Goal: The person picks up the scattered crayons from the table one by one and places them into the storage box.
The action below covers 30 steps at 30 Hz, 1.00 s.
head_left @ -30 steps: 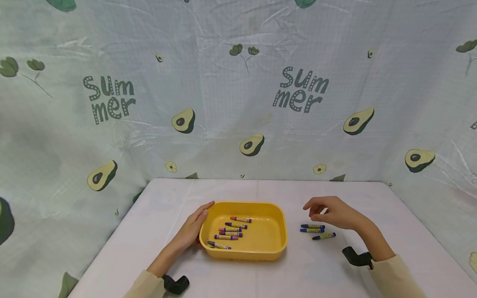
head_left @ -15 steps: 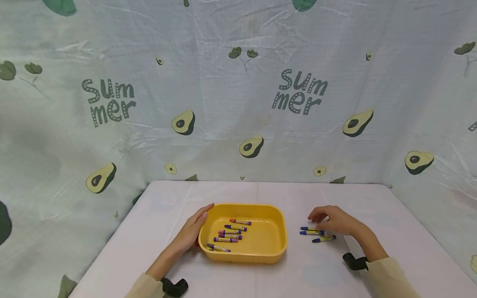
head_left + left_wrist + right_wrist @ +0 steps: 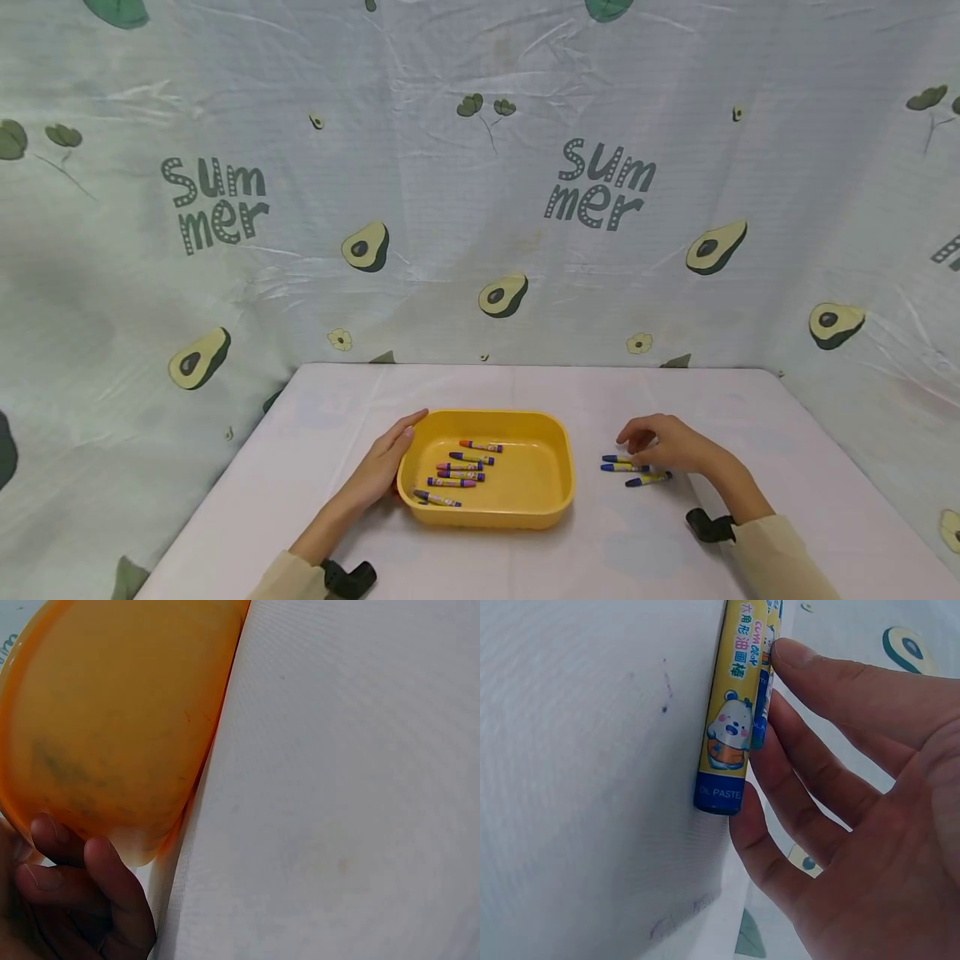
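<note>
A yellow plastic tray [image 3: 528, 471] stands mid-table with several oil pastels [image 3: 456, 482] lying in its left half. My left hand [image 3: 377, 467] grips the tray's left side, thumb at the rim; in the left wrist view its curled fingers [image 3: 112, 877] meet the outer wall. To the right of the tray lie three yellow-and-blue pastels. My right hand [image 3: 670, 443] is down over them and pinches the farthest pastel [image 3: 762, 712] between thumb and fingers. A nearer pastel [image 3: 727, 735] with a bear print lies beside it, partly covering it in the right wrist view.
The white-covered table [image 3: 547, 567] ends at a patterned curtain [image 3: 435, 167] behind and at both sides. The closest loose pastel [image 3: 648, 479] lies at a slant below the right hand. Dark wrist cameras sit on both wrists.
My right hand has come down from above the pastels and slightly to the right, its fingers now at the farthest one. The left hand and the tray stay put.
</note>
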### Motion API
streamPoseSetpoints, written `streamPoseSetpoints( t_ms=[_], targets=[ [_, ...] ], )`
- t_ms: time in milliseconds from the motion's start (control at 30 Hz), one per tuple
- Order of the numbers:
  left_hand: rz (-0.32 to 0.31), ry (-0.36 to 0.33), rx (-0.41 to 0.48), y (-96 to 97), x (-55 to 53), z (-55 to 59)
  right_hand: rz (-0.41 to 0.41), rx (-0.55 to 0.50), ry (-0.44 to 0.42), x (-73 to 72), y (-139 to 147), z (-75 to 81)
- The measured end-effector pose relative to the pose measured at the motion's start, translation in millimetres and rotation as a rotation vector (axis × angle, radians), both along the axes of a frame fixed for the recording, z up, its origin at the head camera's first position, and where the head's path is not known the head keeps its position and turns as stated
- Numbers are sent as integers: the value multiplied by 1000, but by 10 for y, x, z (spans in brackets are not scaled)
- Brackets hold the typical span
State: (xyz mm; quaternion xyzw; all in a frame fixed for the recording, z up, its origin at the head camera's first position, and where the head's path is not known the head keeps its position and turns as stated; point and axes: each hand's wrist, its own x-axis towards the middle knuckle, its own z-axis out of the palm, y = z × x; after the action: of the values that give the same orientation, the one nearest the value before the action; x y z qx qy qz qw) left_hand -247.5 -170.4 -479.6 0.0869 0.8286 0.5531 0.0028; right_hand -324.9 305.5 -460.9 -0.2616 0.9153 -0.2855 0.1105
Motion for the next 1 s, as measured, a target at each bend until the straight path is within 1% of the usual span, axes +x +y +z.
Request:
streamPoseSetpoints(
  t_ms=[233, 567, 700, 900, 1000],
  targets=[
    [-4, 10, -3, 5, -15, -2, 28, -8, -4, 5, 28, -10],
    [8, -6, 0, 16, -2, -7, 74, -43, -20, 24, 30, 15],
    [8, -2, 1, 17, -11, -14, 68, -51, -38, 20, 19, 11],
    [9, 1, 5, 12, -21, -21, 59, -42, -22, 10, 14, -1],
    [7, 2, 6, 10, -25, -25, 66, -36, -23, 3, 9, 3]
  ],
)
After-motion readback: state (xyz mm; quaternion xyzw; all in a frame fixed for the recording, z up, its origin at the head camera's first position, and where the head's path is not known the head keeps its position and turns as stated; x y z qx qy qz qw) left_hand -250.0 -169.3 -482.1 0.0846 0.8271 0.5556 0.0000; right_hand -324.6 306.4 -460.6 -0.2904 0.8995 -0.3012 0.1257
